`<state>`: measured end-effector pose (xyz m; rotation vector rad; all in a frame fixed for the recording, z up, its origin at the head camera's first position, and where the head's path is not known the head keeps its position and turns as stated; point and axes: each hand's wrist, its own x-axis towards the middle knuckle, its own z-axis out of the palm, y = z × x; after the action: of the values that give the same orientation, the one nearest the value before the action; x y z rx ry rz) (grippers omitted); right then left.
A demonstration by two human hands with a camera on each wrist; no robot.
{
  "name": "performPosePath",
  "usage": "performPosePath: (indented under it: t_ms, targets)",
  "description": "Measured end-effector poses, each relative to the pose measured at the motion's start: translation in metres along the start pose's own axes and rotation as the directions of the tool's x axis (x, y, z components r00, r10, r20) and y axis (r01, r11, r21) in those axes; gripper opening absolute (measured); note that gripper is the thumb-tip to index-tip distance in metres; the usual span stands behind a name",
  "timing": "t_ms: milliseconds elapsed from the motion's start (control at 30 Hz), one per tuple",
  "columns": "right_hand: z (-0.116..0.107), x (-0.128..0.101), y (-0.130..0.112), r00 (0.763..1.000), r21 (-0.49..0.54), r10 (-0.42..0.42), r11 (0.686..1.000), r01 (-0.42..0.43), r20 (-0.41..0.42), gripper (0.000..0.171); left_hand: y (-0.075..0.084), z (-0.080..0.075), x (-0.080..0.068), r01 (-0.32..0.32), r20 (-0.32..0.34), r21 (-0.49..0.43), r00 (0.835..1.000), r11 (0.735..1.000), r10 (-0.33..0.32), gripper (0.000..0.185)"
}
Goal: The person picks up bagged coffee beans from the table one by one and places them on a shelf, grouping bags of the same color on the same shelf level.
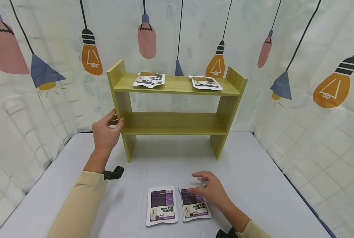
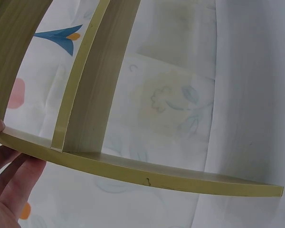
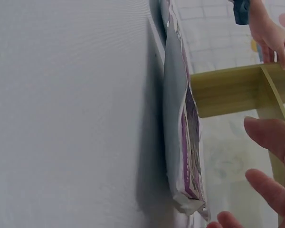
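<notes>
While the right hand (image 1: 211,190) hovers over it with fingers loosely spread and gripping nothing, the right-hand pouch (image 1: 194,203) lies flat on the surface (image 1: 254,185), in front of the wooden shelf (image 1: 177,109) and well apart from it. Whether the fingertips actually touch the pouch's top edge cannot be told from the head view; in the right wrist view the fingers (image 3: 270,135) stand just off the pouch (image 3: 183,142), which bulges slightly and shows a crimped seam at its end. It is a white sachet with a purple panel and a darker picture at the lower left; a block of small print and larger characters are on it, too small to read. A second pouch (image 1: 162,205) of the same design lies just beside it, on the side away from the right hand, not touching.

At the shelf's left upright, level with the lower board, the left hand (image 1: 107,132) holds the edge, thumb in front and fingers behind; the left wrist view shows the fingers (image 2: 12,178) under the board's rim (image 2: 147,173). On the shelf's top board lie two more pouches, one toward the left end (image 1: 149,79) and one toward the right end (image 1: 205,82). Behind the shelf hangs a white curtain (image 1: 314,49) printed with lamps and bulbs.
</notes>
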<state>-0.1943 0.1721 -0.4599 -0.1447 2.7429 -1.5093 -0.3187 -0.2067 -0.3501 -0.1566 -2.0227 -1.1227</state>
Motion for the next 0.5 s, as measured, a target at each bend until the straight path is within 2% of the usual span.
performPosePath:
  t_ms: [200,500]
  targets:
    - [0.0006,-0.0032,0.004,0.999,-0.045,0.035,0.998,-0.033,0.037,0.058,0.0003,-0.0002,-0.0004,0.002,-0.002,0.002,1.0,1.0,-0.002,0.045]
    - [0.0033,-0.0046,0.0071,0.995,-0.159,0.009,0.987,0.007,0.102,0.061,0.0021,-0.0016,-0.0006,0.009,-0.005,-0.006,1.0,1.0,-0.009,0.044]
